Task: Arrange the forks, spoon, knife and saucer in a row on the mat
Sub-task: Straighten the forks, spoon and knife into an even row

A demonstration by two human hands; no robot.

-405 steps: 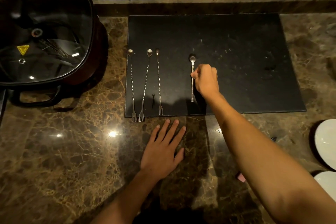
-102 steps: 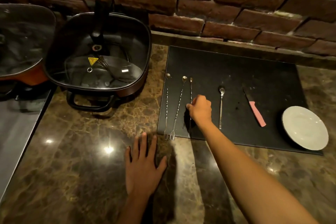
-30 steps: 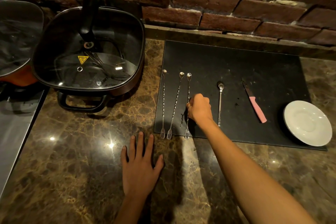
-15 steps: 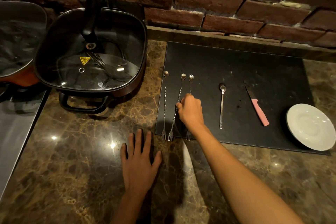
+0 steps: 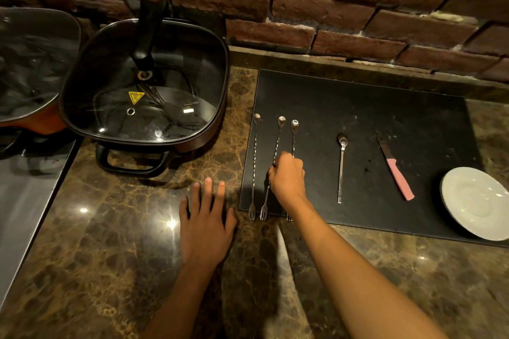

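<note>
On the black mat (image 5: 358,102) lie three long twisted forks, tines toward me. The left fork (image 5: 254,162) runs along the mat's left edge. My right hand (image 5: 287,177) is pinched on the shaft of the middle fork (image 5: 277,140), which tilts slightly. The right fork (image 5: 294,137) passes under that hand. Further right lie a small spoon (image 5: 341,168), a pink-handled knife (image 5: 396,176) and a white saucer (image 5: 476,201) that overhangs the mat's right corner. My left hand (image 5: 206,226) rests flat on the marble counter, fingers spread, just left of the mat.
A square electric pan with a glass lid (image 5: 143,85) stands left of the mat, its handle toward me. Another pan (image 5: 30,63) sits at the far left above a steel surface (image 5: 24,195). A brick wall (image 5: 303,8) backs the counter.
My right hand has shifted left from the right fork to the middle fork and closed on its shaft. The left hand has stayed flat on the counter.
</note>
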